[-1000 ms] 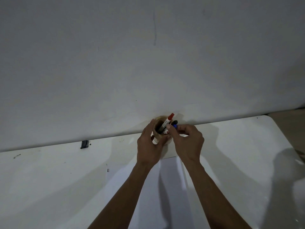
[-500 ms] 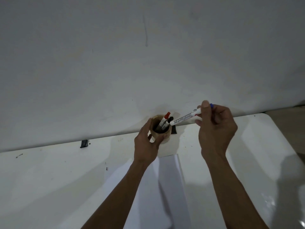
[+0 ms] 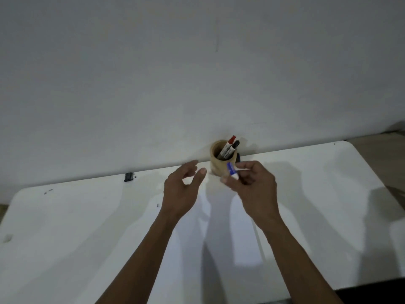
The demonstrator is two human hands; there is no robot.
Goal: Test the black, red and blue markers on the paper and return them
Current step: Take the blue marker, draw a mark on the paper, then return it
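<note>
A tan round holder [image 3: 220, 166] stands at the table's far edge against the wall. A red marker [image 3: 229, 144] and a black marker [image 3: 234, 146] lean inside it, caps up. My right hand [image 3: 255, 187] is shut on the blue marker [image 3: 232, 171], held just in front of the holder with its blue cap pointing up and left. My left hand [image 3: 183, 189] hovers open to the left of the holder, fingers spread, touching nothing. A white sheet of paper [image 3: 217, 233] lies on the table below both hands, partly hidden by my forearms.
The white table [image 3: 76, 227] runs left and right, its rounded right corner near the floor [image 3: 381, 143]. A small black clip [image 3: 128, 177] sits at the back edge on the left. The grey wall [image 3: 197, 73] rises right behind the holder.
My right hand drew the blue marker out of the holder, swung it right, then brought it down in front of the holder. My left hand let go of the holder and opened.
</note>
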